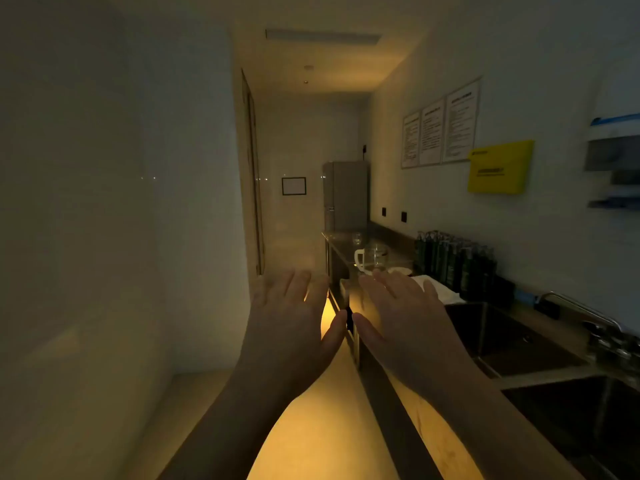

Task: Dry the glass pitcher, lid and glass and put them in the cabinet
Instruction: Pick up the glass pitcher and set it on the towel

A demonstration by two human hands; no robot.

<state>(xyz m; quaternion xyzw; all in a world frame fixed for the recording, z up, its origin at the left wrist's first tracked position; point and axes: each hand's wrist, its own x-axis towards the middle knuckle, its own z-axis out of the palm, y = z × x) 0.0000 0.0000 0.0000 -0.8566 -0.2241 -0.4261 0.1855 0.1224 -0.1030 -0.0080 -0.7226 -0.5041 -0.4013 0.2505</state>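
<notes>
Head view, dim room.
- Left hand [294, 317]: lower centre of frame, raised, fingers straight and spread, holding nothing.
- Right hand [405, 317]: just beside it, likewise spread and empty. The thumbs are near each other but apart.
- Glass pitcher [375, 258]: upright on the steel counter [341, 241], centre frame, just above the right fingertips.
- Glass [356, 238]: behind the pitcher, farther along the counter.
- White cloth [438, 289]: right of the pitcher, beside the sink [502, 341].
- Dark bottles [450, 261]: a row against the wall.

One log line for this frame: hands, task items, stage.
left hand flat, empty | right hand flat, empty | glass pitcher and glass on far counter, untouched | white cloth near them | stage: nothing picked up
</notes>
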